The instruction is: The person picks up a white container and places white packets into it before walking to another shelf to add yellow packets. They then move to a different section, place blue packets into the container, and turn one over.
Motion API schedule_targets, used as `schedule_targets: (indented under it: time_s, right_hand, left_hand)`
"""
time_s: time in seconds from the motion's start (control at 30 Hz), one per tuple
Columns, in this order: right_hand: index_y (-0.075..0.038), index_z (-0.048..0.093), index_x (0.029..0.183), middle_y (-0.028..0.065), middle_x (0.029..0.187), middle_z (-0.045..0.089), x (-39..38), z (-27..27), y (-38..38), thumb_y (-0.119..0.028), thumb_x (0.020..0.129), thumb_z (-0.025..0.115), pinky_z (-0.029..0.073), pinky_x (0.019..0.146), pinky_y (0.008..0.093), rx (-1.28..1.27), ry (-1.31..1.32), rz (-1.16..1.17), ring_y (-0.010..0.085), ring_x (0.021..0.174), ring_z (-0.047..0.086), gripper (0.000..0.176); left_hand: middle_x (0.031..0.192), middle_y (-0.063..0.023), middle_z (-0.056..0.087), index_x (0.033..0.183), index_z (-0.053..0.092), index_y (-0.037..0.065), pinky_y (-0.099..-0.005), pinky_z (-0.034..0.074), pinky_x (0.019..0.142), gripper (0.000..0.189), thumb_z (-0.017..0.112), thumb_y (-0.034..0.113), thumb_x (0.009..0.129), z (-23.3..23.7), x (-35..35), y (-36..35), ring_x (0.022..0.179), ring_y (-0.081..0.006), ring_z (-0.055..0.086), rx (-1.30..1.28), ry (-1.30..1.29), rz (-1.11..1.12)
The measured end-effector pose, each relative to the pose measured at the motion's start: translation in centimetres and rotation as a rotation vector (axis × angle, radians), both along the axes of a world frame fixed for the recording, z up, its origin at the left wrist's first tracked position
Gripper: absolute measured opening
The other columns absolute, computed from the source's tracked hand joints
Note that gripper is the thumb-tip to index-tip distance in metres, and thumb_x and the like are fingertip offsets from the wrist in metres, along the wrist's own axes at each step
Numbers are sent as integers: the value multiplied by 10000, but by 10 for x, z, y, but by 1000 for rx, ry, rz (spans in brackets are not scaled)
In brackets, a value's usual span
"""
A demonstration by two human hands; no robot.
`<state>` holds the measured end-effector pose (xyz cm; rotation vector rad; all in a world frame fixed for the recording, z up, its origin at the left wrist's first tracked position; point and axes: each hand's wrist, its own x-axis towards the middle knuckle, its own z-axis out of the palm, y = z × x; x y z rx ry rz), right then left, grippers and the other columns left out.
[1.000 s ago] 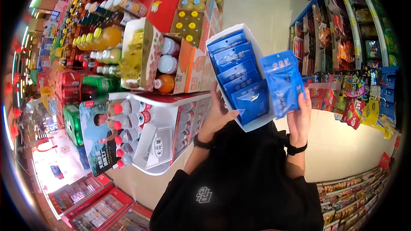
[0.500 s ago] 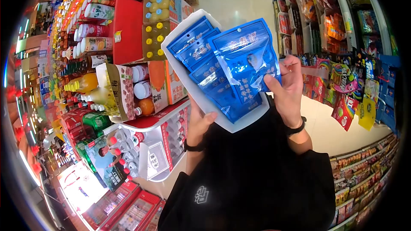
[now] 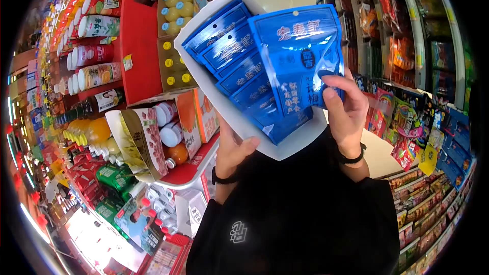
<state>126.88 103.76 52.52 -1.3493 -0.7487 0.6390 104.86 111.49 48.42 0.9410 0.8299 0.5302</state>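
A white box [image 3: 204,82] with several blue pouches [image 3: 244,74] standing overlapped inside it is tilted in front of my body. My left hand [image 3: 233,147] grips the box's lower left side, thumb on the wall and the other fingers hidden beneath. At the box's right side, my right hand [image 3: 346,109] pinches one blue pouch [image 3: 300,46] between thumb and fingers at its lower right. That pouch faces me, overlapping the others, and its lower end lies over the box's inside.
Bottled drinks [image 3: 99,25] and a red display stand [image 3: 133,51] fill the left. An open carton [image 3: 147,145] holds bottles below them. Snack racks [image 3: 392,35] stand at the right, with hanging candy bags [image 3: 405,117] and lower shelves [image 3: 423,198].
The pinched pouch has turned more upright and flat toward me, and my right hand's fingers have shifted on it. The box sits slightly further left and nearer the camera.
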Motion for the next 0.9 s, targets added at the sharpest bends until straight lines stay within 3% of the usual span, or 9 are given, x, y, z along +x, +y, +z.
schedule_targets:
  time_s: [0.2, 0.23, 0.3, 0.33, 0.43, 0.63, 0.8, 0.9]
  right_hand:
    - [23, 647, 1011, 102, 1025, 577, -13, 16, 64, 59, 764, 593, 396, 885, 271, -18, -156, 24, 183, 980, 543, 255]
    - [25, 602, 1098, 98, 1056, 570, -12, 13, 72, 54, 770, 597, 402, 896, 277, 8, -206, 58, 176, 986, 543, 329]
    - [28, 491, 1245, 101, 1094, 557, -29, 19, 95, 50, 775, 600, 410, 909, 290, 69, 48, -122, 171, 988, 544, 483]
    - [25, 339, 1359, 110, 1137, 545, -28, 18, 104, 45, 785, 598, 412, 923, 293, 104, 121, -79, 164, 1017, 540, 631]
    - [16, 290, 1389, 120, 1157, 544, -32, 19, 118, 42, 792, 600, 407, 929, 280, 135, 213, -59, 157, 1052, 531, 673]
    - [11, 329, 1343, 130, 1237, 517, -23, 15, 137, -57, 854, 632, 381, 977, 296, 126, 168, -23, 157, 1107, 509, 580]
    - [11, 300, 1362, 135, 1282, 484, -3, 8, 155, -155, 938, 544, 348, 1017, 315, 96, 219, 81, 173, 1161, 477, 517]
    - [26, 308, 1375, 134, 1345, 426, 5, 4, 165, -235, 939, 545, 355, 1028, 345, 148, 372, 83, 199, 1213, 447, 561]
  left_hand:
    - [1440, -180, 192, 1454, -106, 43, -422, 273, 1069, 1249, 810, 343, 659, -9, -14, 54, 1317, -296, 282, 58, -6, 28]
    - [1438, -179, 194, 1452, -106, 42, -422, 274, 1069, 1244, 808, 338, 662, -9, -17, 60, 1317, -296, 282, 57, -13, 30]
    - [1430, -178, 206, 1451, -99, 40, -422, 276, 1068, 1229, 805, 326, 669, -6, -19, 74, 1314, -294, 288, 48, -49, 33]
    - [1425, -178, 216, 1451, -90, 37, -422, 279, 1066, 1221, 806, 320, 671, -6, -18, 82, 1310, -292, 294, 47, -67, 29]
    - [1412, -175, 249, 1451, -55, 27, -420, 294, 1059, 1197, 812, 311, 676, -7, -19, 97, 1298, -285, 317, 28, -94, 29]
    - [1380, -169, 305, 1436, 54, 10, -414, 331, 1034, 1123, 818, 336, 681, -3, -9, 114, 1265, -274, 362, 23, -107, 55]
    - [1351, -159, 345, 1416, 127, 10, -400, 349, 1014, 1044, 799, 341, 689, -7, 0, 120, 1226, -260, 397, 44, -85, 137]
    - [1328, -159, 371, 1406, 155, 5, -392, 369, 992, 1024, 797, 352, 687, -6, 6, 123, 1195, -252, 423, 81, -52, 172]
